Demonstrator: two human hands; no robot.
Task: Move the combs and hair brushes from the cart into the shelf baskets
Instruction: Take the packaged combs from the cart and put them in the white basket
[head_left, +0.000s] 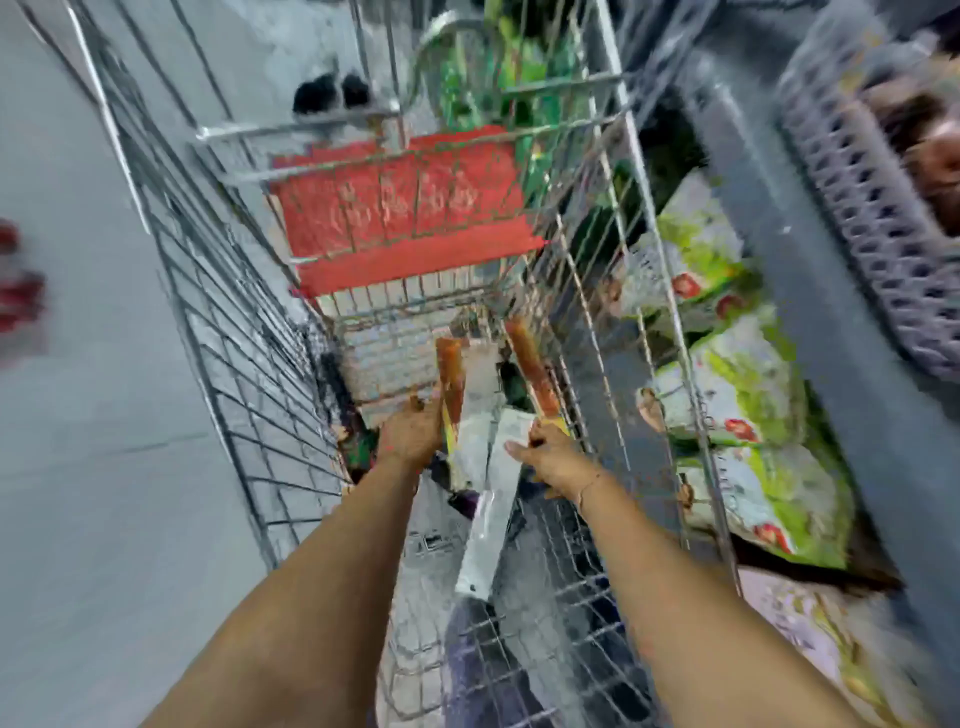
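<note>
Left hand down inside wire cart, gripping brown packaged comb angled up past fingers. Right hand alongside, gripping second brown comb plus clear package trailing back below wrist. Heavy blur.

One wire cart, two orange-brown packaged combs, one grey shelf basket, two hands, and three green-flowered packs beside the cart.
</note>
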